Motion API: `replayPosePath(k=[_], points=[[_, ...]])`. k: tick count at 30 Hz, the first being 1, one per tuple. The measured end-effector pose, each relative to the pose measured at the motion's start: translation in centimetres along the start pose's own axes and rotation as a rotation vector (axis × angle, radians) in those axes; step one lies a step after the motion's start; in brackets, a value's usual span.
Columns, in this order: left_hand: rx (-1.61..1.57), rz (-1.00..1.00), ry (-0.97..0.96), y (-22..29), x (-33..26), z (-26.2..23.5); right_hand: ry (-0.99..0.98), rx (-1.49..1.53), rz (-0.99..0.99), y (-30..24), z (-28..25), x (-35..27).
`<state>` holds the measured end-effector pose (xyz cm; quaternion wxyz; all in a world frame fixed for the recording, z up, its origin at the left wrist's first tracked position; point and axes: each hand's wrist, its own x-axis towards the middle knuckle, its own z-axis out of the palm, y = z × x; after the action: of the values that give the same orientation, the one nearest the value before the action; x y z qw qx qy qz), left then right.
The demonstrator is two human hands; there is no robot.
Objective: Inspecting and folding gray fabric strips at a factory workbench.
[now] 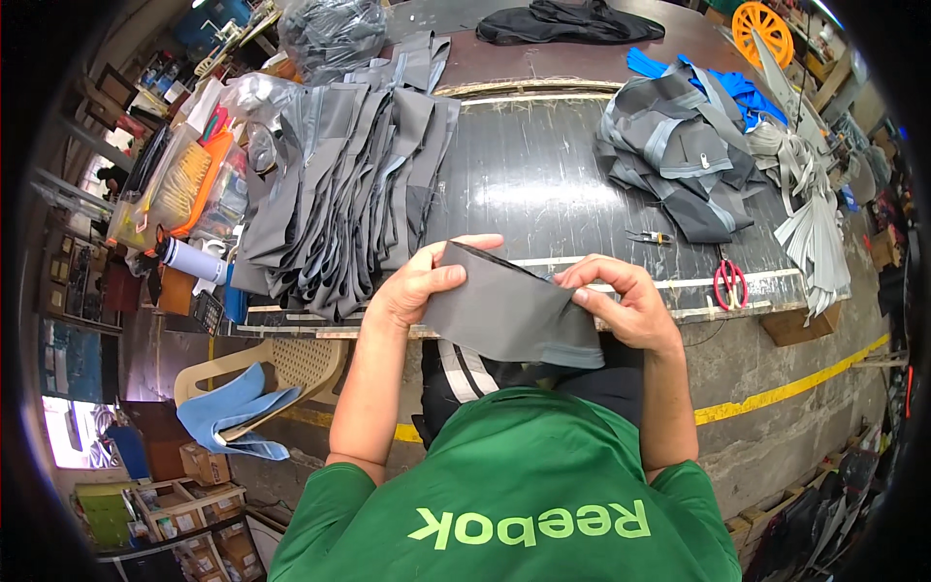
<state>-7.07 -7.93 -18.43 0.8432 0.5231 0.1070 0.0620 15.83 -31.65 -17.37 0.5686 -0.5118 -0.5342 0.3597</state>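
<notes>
A dark grey fabric strip is stretched between my hands in front of my chest, above the table's near edge. My left hand grips its left end, thumb on the near face and index finger stretched out behind. At the upper right edge, my right hand pinches the fabric between thumb and fingers. A lighter grey band, perhaps a zipper, runs along the strip's lower right end. Left of my left hand lies a thick stack of similar grey strips. Red-handled scissors and small thread snips lie to my right.
A loose heap of grey zippered pieces sits at the table's right, beside blue fabric and pale strips hanging over the edge. Plastic boxes and a white tumbler stand left. A beige chair holds blue cloth.
</notes>
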Motion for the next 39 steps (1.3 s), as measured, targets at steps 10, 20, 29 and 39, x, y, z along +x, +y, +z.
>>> replayPosePath(k=[10,20,29,39], points=[[0.280,0.253,0.369,3.5,-0.5,5.0,0.302,-0.076,0.286,2.4,-0.8,-1.9],[0.377,0.399,0.377,3.7,-1.7,6.1,0.370,0.028,0.242,3.6,-0.1,-2.1],[0.655,0.618,0.556,5.1,-1.5,7.0,0.284,0.124,0.177,4.7,0.8,-2.4],[1.312,0.982,0.387,19.4,-0.9,10.5,-0.065,0.228,-0.131,2.9,8.2,2.5]])
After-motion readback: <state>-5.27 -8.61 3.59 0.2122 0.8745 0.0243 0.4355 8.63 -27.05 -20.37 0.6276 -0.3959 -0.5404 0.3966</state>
